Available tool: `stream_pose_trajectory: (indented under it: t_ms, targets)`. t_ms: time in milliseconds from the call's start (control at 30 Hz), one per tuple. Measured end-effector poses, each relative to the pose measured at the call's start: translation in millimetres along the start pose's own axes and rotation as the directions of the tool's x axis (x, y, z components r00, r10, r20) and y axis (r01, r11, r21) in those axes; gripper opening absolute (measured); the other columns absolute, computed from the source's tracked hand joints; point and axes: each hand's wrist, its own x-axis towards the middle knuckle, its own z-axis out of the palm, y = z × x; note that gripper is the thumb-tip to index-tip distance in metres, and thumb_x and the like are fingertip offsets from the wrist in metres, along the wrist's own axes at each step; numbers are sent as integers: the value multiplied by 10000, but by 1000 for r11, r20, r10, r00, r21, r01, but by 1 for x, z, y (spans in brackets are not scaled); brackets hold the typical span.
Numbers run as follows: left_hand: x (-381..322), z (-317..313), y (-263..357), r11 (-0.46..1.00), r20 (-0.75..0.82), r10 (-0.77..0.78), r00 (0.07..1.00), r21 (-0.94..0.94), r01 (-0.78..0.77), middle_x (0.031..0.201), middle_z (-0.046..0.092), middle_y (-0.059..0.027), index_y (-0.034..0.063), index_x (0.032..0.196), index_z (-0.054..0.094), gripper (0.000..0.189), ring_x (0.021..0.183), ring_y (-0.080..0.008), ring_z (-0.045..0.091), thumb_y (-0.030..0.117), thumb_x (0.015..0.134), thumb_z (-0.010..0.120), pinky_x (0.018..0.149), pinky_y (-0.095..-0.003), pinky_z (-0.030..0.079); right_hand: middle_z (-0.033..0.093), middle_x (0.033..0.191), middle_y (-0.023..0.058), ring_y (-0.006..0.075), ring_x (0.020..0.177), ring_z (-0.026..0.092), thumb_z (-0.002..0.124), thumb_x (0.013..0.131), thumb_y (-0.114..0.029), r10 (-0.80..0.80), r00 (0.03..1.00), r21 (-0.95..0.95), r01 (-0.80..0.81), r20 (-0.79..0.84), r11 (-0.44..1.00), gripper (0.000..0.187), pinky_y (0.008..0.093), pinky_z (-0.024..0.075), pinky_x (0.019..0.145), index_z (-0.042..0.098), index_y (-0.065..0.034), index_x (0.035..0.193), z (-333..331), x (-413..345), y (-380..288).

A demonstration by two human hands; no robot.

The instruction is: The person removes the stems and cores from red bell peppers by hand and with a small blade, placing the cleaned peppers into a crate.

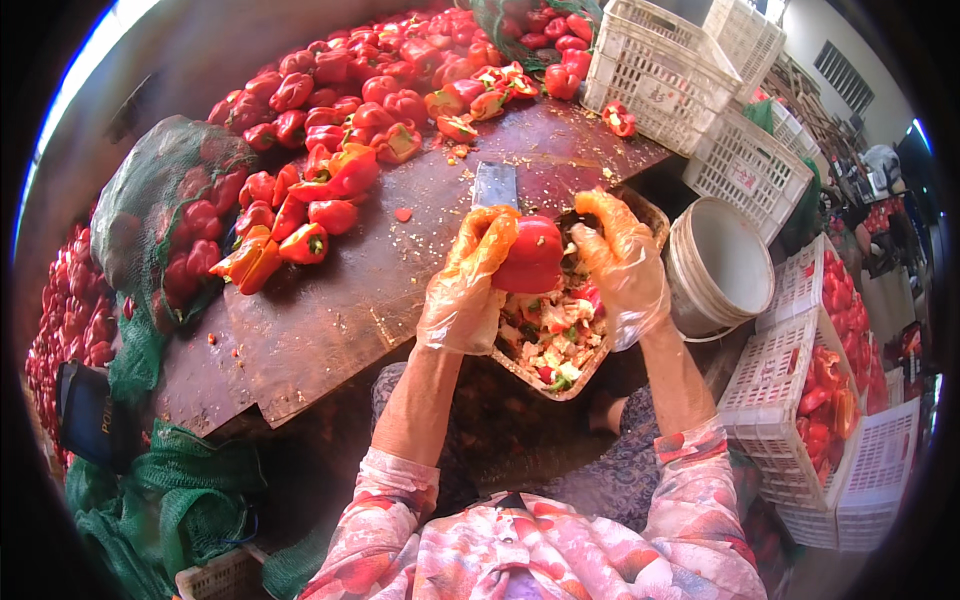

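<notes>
My left hand (474, 274), in a clear plastic glove stained orange at the fingers, grips a whole-looking red bell pepper (529, 256). My right hand (621, 262), gloved likewise, is just right of the pepper with its thumb and forefinger apart; nothing shows between them. Under both hands sits a rectangular tray (556, 391) holding pale seed cores, green stems and red scraps (551, 330). Beyond my left fingers a broad metal blade (495, 184) lies over the tabletop; its handle is hidden, and I cannot tell whether my hand touches it.
Opened peppers (307, 214) lie on the brown tabletop (322, 315), before a large heap of red peppers (360, 67). A green mesh sack (161, 217) stands left. To the right are a white bucket (724, 262) and plastic crates (772, 420), some with peppers. Green netting (187, 495) lies lower left.
</notes>
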Motion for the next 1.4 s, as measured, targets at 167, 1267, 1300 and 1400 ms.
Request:
stream_pose_trajectory:
  t_ms: [167, 1267, 1300, 1400]
  targets:
    - [-2, 14, -2, 987, 32, -142, 989, -77, 144, 1128, 673, -31, 121, 1245, 623, 237, 1040, -152, 666, 232, 1050, 694, 917, -349, 564, 712, 1173, 209, 388, 1163, 662, 698, 922, -83, 344, 934, 242, -357, 96, 902, 313, 452, 507, 1039, 683, -5, 1225, 24, -13, 0]
    - [-3, -20, 15, 917, 69, -176, 982, -351, 189, 1226, 664, -112, 14, 1406, 525, 485, 967, -205, 721, 312, 1057, 684, 694, -289, 542, 681, 1141, 74, 259, 1050, 705, 648, 1038, -311, 944, 133, 861, -386, -303, 331, 440, 387, 600, 877, 587, -53, 1389, -323, -374, 276]
    - [-8, -32, 23, 902, 67, -141, 988, -402, 156, 1229, 663, -114, 16, 1390, 534, 475, 971, -207, 722, 320, 1057, 684, 697, -290, 545, 678, 1096, 52, 251, 1028, 711, 655, 1040, -291, 941, 267, 830, -461, -209, 315, 431, 381, 599, 838, 580, -55, 1394, -252, -289, 250]
    - [-6, -51, 30, 845, 10, -155, 988, -517, 138, 1163, 688, -96, 38, 1343, 577, 420, 964, -193, 711, 314, 1050, 696, 749, -302, 564, 660, 1065, 51, 202, 920, 719, 659, 1045, -266, 789, 608, 633, -579, -84, 514, 428, 331, 602, 761, 569, -55, 1406, -134, -87, 69]
